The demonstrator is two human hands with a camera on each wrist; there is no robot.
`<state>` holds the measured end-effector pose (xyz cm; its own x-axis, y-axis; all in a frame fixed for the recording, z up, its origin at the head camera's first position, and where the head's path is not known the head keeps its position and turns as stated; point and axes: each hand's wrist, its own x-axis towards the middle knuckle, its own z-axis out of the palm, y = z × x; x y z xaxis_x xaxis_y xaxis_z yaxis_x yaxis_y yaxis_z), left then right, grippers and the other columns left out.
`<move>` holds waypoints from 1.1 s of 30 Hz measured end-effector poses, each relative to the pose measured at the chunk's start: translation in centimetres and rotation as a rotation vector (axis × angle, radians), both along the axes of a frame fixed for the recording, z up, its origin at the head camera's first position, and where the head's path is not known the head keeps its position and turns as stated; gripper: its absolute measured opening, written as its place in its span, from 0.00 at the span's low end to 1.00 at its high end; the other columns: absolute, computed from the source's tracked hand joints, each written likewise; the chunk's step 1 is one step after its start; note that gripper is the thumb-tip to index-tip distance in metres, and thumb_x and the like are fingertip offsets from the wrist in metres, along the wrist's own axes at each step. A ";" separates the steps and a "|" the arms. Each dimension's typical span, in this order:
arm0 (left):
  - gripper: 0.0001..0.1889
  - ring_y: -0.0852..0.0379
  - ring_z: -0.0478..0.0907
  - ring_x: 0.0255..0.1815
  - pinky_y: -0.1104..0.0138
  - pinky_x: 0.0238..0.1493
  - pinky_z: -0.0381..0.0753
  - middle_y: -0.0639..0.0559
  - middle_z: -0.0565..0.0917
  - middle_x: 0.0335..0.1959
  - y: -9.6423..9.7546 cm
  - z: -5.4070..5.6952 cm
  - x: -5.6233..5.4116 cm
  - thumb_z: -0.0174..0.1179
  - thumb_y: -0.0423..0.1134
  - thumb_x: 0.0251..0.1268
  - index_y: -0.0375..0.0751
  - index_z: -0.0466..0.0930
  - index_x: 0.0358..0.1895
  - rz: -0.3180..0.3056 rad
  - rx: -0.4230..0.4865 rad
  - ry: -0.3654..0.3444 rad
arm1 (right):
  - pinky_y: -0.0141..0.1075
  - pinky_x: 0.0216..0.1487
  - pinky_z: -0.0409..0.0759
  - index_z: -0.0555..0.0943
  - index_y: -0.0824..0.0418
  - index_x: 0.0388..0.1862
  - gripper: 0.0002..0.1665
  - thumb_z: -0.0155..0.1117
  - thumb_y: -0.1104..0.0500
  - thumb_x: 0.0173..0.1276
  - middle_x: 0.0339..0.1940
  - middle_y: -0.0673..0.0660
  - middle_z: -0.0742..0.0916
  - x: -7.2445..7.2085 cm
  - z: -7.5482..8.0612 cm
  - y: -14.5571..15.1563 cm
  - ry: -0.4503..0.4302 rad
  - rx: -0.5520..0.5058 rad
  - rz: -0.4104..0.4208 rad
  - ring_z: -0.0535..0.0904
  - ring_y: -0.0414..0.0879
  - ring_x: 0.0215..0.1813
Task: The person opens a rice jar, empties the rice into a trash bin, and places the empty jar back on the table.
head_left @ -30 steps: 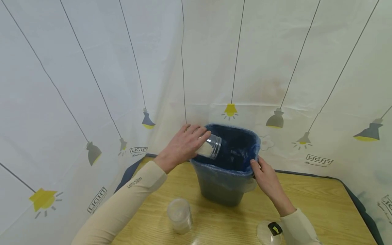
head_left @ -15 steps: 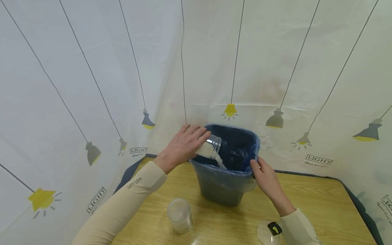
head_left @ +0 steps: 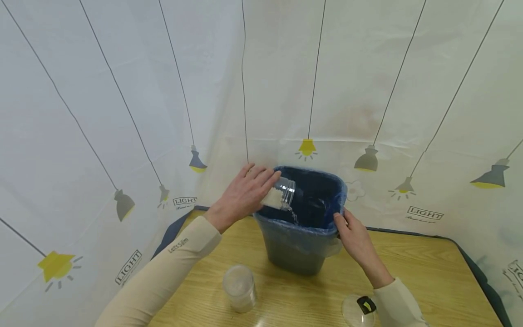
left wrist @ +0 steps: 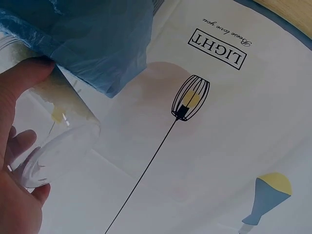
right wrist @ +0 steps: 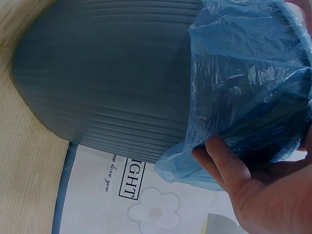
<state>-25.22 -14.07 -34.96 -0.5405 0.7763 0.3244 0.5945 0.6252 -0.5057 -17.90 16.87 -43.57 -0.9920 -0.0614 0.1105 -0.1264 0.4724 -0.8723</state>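
My left hand (head_left: 247, 193) grips a clear jar (head_left: 277, 196), tipped on its side over the left rim of a dark trash can (head_left: 292, 254). White grains (head_left: 294, 216) trickle from the jar's mouth into the can, and a pale heap still shows inside the jar. In the left wrist view the thumb and fingers wrap round the clear jar (left wrist: 73, 112). A blue plastic liner (right wrist: 243, 73) is folded over the can's rim. My right hand (head_left: 359, 245) pinches the rim and liner at the can's right side, thumb on top and fingers underneath.
A second clear jar (head_left: 239, 288) stands upright on the wooden table (head_left: 196, 290) in front of the can. A clear round lid (head_left: 355, 311) with a black label lies near the right sleeve. A sheet printed with lamps (head_left: 359, 91) rises behind the table.
Grains started falling from the tipped jar about half a second ago; the stream is now thinner and less material shows in the jar. Both hands stay nearly in place.
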 end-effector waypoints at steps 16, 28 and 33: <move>0.29 0.46 0.69 0.71 0.50 0.75 0.63 0.46 0.76 0.69 -0.1 -0.5 -0.2 0.62 0.37 0.73 0.43 0.70 0.75 -0.050 0.007 0.086 | 0.57 0.60 0.80 0.59 0.68 0.81 0.35 0.41 0.47 0.87 0.73 0.73 0.74 -0.1 0.0 0.0 0.009 0.002 0.000 0.75 0.65 0.69; 0.30 0.46 0.68 0.72 0.50 0.76 0.61 0.47 0.75 0.70 -0.1 -0.5 -0.2 0.64 0.36 0.73 0.43 0.69 0.75 -0.053 0.002 0.081 | 0.57 0.60 0.81 0.59 0.68 0.81 0.35 0.40 0.46 0.87 0.72 0.72 0.75 -0.2 -0.1 0.1 0.008 -0.003 0.002 0.76 0.65 0.68; 0.30 0.46 0.67 0.72 0.50 0.76 0.61 0.47 0.74 0.70 0.0 -0.5 -0.2 0.64 0.34 0.72 0.43 0.69 0.75 -0.059 -0.001 0.085 | 0.58 0.61 0.79 0.60 0.68 0.81 0.35 0.40 0.47 0.87 0.73 0.72 0.75 -0.2 0.0 0.1 0.010 0.010 -0.001 0.75 0.66 0.69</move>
<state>-25.40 -14.06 -35.45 -0.4648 0.8060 0.3664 0.5852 0.5902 -0.5561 -18.06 16.95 -43.56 -0.9908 -0.0620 0.1203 -0.1352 0.4808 -0.8663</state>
